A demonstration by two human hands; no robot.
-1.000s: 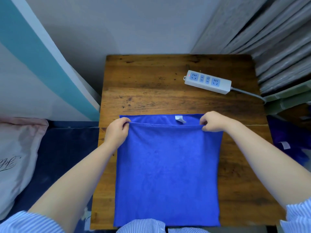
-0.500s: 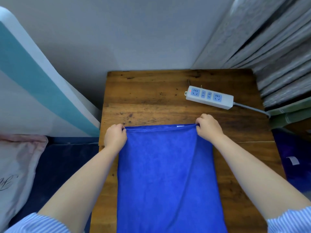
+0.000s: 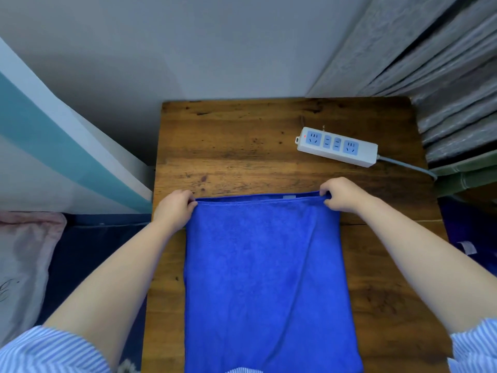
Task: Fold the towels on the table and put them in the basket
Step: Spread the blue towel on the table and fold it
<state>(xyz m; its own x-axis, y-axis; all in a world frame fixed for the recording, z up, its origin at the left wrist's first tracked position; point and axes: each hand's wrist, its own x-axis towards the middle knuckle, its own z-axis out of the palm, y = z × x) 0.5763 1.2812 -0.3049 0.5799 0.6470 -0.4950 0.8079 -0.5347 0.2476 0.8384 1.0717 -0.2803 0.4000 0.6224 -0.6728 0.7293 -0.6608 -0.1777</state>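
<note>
A blue towel [image 3: 263, 278] lies doubled over on the wooden table [image 3: 242, 146], running from the table's middle down to the near edge. My left hand [image 3: 176, 207] pinches its far left corner and my right hand [image 3: 340, 195] pinches its far right corner. The top layer's edge lies almost level with the layer beneath, and a small white tag peeks out between the two edges. A long crease runs down the towel's right side. No basket is in view.
A white power strip [image 3: 337, 146] with blue sockets lies at the table's far right, its grey cable leaving to the right. Grey curtains [image 3: 443, 76] hang at the right, a wall stands behind the table, and a pink pillow [image 3: 24, 265] lies to the left.
Both hands have carried the towel's top edge away from me until it lines up with the far edge beneath. The white tag is now nearly covered.
</note>
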